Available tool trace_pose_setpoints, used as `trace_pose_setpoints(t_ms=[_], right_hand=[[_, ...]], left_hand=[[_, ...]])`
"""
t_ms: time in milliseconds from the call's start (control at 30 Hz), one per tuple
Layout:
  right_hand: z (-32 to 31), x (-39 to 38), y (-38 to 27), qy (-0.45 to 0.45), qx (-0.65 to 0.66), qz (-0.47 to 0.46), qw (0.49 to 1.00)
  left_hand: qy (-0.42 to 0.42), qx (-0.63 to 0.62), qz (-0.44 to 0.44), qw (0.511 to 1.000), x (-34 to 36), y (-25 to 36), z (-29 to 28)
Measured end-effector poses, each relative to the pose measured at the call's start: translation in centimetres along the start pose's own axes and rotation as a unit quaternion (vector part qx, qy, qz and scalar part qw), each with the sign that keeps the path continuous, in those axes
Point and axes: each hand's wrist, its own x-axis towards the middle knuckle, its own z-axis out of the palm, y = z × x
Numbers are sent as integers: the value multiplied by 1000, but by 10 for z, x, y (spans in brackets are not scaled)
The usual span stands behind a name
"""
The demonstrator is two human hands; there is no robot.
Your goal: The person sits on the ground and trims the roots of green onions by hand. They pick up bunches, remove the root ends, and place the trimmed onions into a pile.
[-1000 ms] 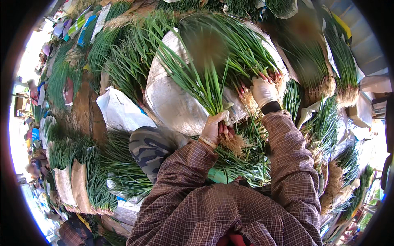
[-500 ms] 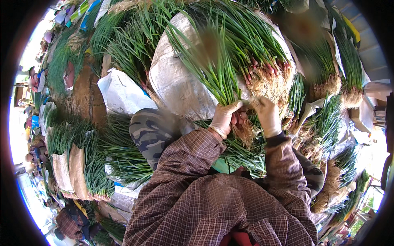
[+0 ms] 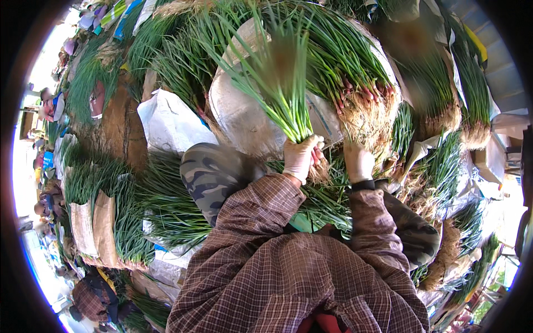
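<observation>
My gloved left hand (image 3: 297,160) is closed around a bunch of green onions (image 3: 290,116), its long leaves fanning upward and pink bulbs and roots below. Beside it, my gloved right hand (image 3: 358,162) is below the hanging roots of a larger onion pile (image 3: 350,66); its fingers are too hidden to read. That pile lies on a bulging white woven sack (image 3: 236,111), with pink bulbs and straw-coloured roots at its lower edge. More loose green leaves (image 3: 327,202) lie under my hands, between my camouflage-clad knees.
Onion bundles surround me on brown ground (image 3: 122,127) and sheets. A folded white sack (image 3: 169,122) is left of the large sack, tan wrappers (image 3: 102,227) lower left, a pale box (image 3: 491,161) at right. Another person (image 3: 91,297) is at the lower left.
My right hand has come down from the pile on the sack toward me. My left hand has moved slightly up and rightward, still gripping the bunch. The view has shifted a little.
</observation>
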Motion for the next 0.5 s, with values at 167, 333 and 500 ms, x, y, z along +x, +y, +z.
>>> trace_pose_setpoints(t_ms=[167,333,500], right_hand=[[23,-25,58,-346,-171,-388,837],[-13,26,-17,-228,747,66,621],[-40,17,-66,-225,896,84,373]], left_hand=[[-164,-57,-78,982,-10,26,-5],[-238,-117,-144,953,-36,21,-1],[-293,-241,-153,913,-28,4,-22]])
